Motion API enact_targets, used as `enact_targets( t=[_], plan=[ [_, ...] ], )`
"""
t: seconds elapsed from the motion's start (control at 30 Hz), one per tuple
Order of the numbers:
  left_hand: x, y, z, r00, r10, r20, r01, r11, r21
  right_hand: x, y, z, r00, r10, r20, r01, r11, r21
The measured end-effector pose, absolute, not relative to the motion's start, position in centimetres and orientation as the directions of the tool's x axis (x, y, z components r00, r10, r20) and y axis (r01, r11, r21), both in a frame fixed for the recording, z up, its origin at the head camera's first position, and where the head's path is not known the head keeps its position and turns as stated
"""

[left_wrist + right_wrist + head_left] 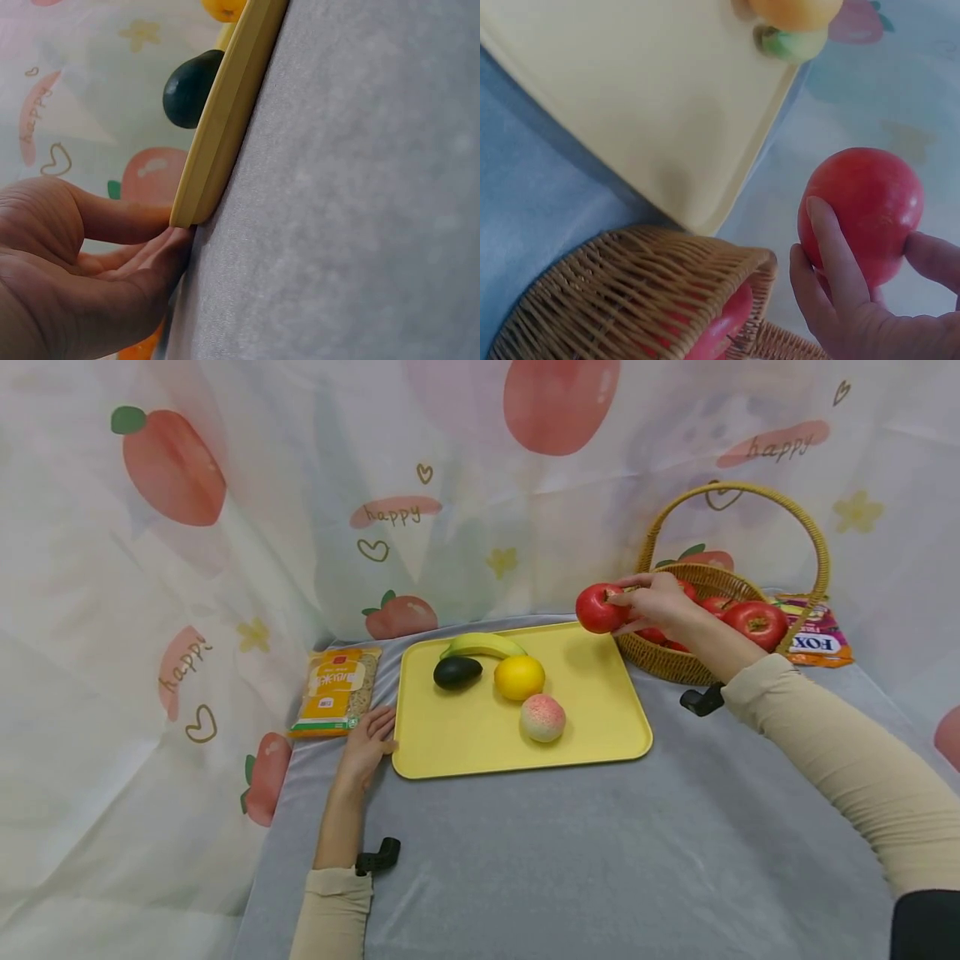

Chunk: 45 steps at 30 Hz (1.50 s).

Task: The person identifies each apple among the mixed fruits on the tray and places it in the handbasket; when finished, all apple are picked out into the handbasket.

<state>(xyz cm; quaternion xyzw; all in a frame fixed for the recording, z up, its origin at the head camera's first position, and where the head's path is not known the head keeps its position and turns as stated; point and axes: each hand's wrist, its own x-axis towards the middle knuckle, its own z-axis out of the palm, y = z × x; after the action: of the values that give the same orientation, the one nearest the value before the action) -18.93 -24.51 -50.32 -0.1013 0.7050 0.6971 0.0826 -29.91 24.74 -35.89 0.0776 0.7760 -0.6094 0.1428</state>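
My right hand (660, 603) holds a round red apple (598, 608) between thumb and fingers, raised above the yellow tray's far right corner. In the right wrist view the apple (864, 208) appears next to the rim of a wicker basket (663, 662). At the tray's left edge, the fingers of my left hand (365, 750) stretch alongside and its thumb touches the rim; the left wrist view shows the thumb against the tray wall (225, 127). On the tray (465, 739) lie a banana (483, 645), a dark avocado (457, 672), a yellow lemon-like fruit (519, 677) and a pinkish peach (543, 717).
Several red apples (755, 625) fill the basket, whose tall handle (823, 552) arches over it. Behind its right side lies a purple and red snack bag (821, 631). An orange grain packet (335, 692) lies left of the tray. A printed curtain (285, 543) hangs behind the grey cloth.
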Motion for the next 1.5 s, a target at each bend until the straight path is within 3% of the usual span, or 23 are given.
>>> enact_targets(
  t=[0.47, 1.5],
  plan=[
    [-18.9, -24.4, -50.3, -0.964, -0.033, -0.263, -0.264, 0.021, 0.964, -29.4, 27.5, -35.4, -0.959, 0.013, -0.282, 0.273, 0.297, -0.915],
    [-18.9, -24.4, -50.2, -0.957, -0.041, -0.288, -0.290, 0.043, 0.956, -29.7, 31.7, -35.4, -0.949, 0.023, -0.315, 0.314, 0.181, -0.932]
  ],
)
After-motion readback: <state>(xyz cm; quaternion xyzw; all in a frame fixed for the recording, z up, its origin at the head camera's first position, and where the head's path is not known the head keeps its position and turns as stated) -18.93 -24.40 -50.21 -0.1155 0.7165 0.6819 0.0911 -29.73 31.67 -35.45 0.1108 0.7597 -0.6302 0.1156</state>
